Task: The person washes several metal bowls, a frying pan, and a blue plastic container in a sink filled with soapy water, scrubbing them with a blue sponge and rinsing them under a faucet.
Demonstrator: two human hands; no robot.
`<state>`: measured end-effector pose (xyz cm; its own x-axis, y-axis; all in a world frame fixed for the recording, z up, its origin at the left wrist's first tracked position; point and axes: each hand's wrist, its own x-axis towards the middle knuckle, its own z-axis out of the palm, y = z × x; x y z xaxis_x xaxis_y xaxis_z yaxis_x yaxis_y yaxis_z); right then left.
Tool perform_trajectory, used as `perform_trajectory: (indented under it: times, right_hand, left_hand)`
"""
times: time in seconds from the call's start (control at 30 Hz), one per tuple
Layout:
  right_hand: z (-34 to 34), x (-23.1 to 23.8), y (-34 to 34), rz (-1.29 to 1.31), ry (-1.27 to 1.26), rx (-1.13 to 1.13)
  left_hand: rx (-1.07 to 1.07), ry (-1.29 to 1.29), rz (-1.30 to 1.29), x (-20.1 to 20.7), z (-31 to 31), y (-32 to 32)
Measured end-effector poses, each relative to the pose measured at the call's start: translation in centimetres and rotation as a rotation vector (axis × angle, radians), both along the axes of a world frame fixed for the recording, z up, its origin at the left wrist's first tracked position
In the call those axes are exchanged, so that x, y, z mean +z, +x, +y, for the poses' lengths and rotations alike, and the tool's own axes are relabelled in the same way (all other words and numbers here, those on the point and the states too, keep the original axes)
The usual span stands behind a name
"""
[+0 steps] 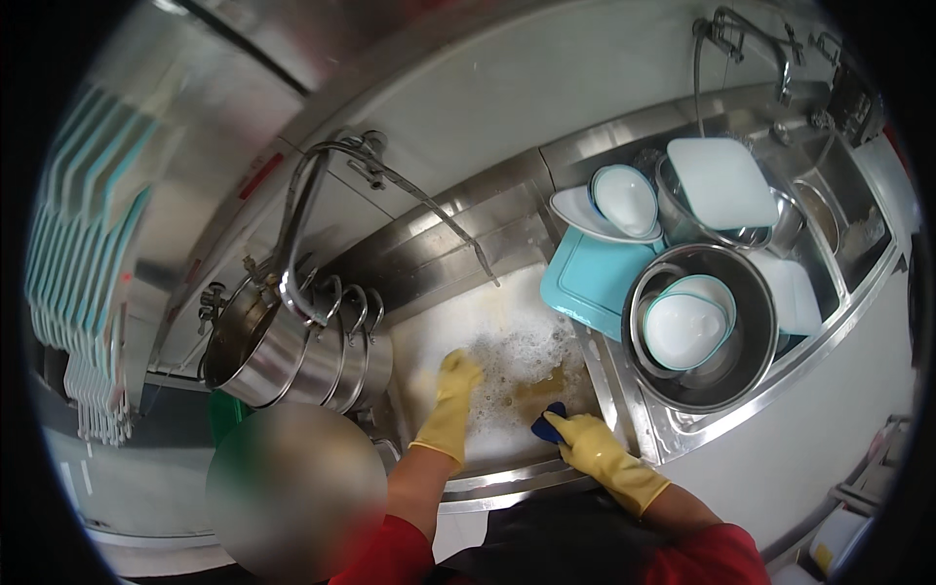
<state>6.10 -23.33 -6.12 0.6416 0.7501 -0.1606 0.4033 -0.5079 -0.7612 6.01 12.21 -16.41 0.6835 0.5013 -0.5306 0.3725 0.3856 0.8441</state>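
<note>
Both my hands wear yellow rubber gloves and are over a steel sink (606, 375) of cloudy water with white foam (531, 351). My left hand (460, 372) is at the left side of the basin, fingers curled in. What they hold, if anything, is hidden. Near the sink's front right corner, my right hand (588, 441) grips a dark blue scrub pad (549, 424). A pale, flat area (419, 336) shows in the basin beside my left hand; I cannot tell whether it is a board or foam. Brownish water shows between the hands.
Large steel pots (283, 361) lie nested at the left. A faucet (304, 229) reaches over them. On the right counter stand a steel pot with white bowls (687, 327), a turquoise lid (595, 278) and a white tray (720, 180). A person's blurred head (292, 492) is at lower left.
</note>
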Motion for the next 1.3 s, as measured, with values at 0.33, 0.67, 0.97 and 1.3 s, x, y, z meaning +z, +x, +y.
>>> perform_trajectory:
  times: [0.33,0.67,0.97,1.3]
  right_hand:
    - [0.3,-0.5,-0.1,-0.031,-0.012,-0.063]
    - [1.8,0.0,0.4,-0.025,-0.031,-0.074]
    - [1.8,-0.1,0.3,-0.07,-0.039,-0.073]
    - [1.7,-0.3,0.3,-0.052,-0.088,-0.028]
  left_hand:
    - [-0.697,0.865,1.147,-7.3,4.3,-8.3]
    - [-0.972,0.806,1.006,-3.6,-8.0,1.7]
    - [-1.085,0.734,1.14,-5.2,-11.1,8.0]
    - [-1.195,0.822,0.779,-5.2,-9.1,14.1]
